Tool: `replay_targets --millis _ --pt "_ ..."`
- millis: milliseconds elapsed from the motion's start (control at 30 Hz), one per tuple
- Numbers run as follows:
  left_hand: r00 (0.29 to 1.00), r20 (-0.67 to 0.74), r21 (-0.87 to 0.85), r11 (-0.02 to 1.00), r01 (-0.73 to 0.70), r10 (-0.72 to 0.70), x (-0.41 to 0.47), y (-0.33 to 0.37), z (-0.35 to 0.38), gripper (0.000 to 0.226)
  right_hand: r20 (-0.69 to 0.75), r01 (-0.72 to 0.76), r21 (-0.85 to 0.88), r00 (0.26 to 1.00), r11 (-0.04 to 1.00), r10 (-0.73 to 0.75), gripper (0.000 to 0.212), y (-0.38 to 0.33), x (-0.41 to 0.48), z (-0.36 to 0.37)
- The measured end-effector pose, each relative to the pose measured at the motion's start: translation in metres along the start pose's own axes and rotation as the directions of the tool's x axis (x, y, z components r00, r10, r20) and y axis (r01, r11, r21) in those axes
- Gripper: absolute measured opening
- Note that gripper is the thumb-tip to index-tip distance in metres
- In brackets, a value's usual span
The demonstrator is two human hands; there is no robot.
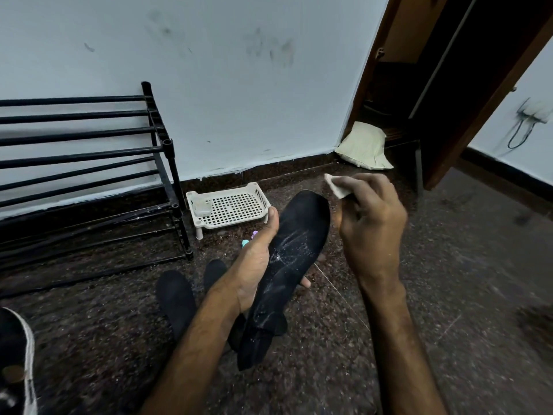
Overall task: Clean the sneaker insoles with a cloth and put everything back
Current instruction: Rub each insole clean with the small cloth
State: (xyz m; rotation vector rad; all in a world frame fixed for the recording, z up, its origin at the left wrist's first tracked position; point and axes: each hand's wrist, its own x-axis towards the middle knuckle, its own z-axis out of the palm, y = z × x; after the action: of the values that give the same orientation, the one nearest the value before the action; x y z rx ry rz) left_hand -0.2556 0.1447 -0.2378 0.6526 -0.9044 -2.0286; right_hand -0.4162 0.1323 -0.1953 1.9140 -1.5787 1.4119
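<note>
left hand (257,265) grips a black insole (296,244) from below, thumb along its left edge, holding it above the floor (449,295); pale dust streaks its upper face. right hand (371,229), just beside the toe end, pinches a small white cloth (336,187). another insole (176,301) lies on the floor near a black shoe rack (89,163).

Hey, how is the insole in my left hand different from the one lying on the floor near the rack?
The held insole is raised in the left hand; the floor insole lies flat. The held insole shows whitish specks; the floor insole looks plain. Both are black.
</note>
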Motion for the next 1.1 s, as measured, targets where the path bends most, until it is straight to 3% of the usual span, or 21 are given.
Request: replay_targets --millis 100,167,300,467,567,633,767,833,900,1000,1100 --pt "1.0 -0.003 -0.046 0.999 0.004 -0.004 0.002 -0.002 -0.001 0.071 0.138 0.196 0.0 0.971 0.981 -0.195 0.025 -0.02 -0.005 0.009" --pt "1.0 -0.021 -0.006 1.0 -0.003 0.003 0.0 -0.001 0.001 0.068 0.218 0.196 -0.047 0.959 0.979 -0.182 0.027 -0.02 -0.01 0.015" --pt "0.999 -0.034 0.157 0.987 -0.027 0.033 -0.001 -0.002 0.002 0.07 0.176 -0.052 -0.191 0.981 0.98 0.086 0.029 0.006 -0.008 0.011" --pt "1.0 0.005 -0.015 1.0 0.002 -0.002 0.002 0.0 -0.003 0.078 0.071 -0.299 0.033 0.952 0.954 0.297 0.023 0.011 0.001 0.001" --pt "1.0 0.006 -0.075 0.997 0.021 -0.021 0.003 0.0 -0.006 0.081 0.254 -0.527 0.215 0.843 0.822 0.475 0.022 0.009 -0.002 0.008" --pt "1.0 0.006 -0.068 0.997 0.025 -0.024 0.004 0.0 -0.005 0.081 0.39 -0.633 0.294 0.763 0.716 0.515 0.025 0.011 -0.007 0.013" --pt "0.998 0.062 -0.115 0.993 0.032 -0.025 0.004 -0.001 -0.003 0.08 0.408 -0.709 0.472 0.702 0.523 0.583 0.012 0.005 -0.009 0.012" --pt "0.993 0.11 -0.106 0.993 0.043 -0.031 0.002 -0.001 -0.003 0.08 0.33 -0.672 0.482 0.733 0.562 0.594 0.013 0.002 -0.007 0.012" --pt "0.994 0.099 -0.097 0.994 0.056 -0.046 0.002 -0.002 -0.004 0.079 0.205 -0.565 0.298 0.825 0.769 0.526 0.019 -0.001 -0.006 0.012" --pt "0.999 0.028 -0.13 0.991 0.037 -0.034 0.005 -0.002 -0.004 0.078 0.047 -0.196 0.074 0.98 0.978 0.193 0.025 -0.01 -0.009 0.012" --pt "0.999 -0.033 -0.139 0.99 -0.005 0.001 0.007 -0.001 -0.007 0.076 0.221 0.072 0.026 0.972 0.997 -0.076 0.026 -0.011 -0.011 0.015"
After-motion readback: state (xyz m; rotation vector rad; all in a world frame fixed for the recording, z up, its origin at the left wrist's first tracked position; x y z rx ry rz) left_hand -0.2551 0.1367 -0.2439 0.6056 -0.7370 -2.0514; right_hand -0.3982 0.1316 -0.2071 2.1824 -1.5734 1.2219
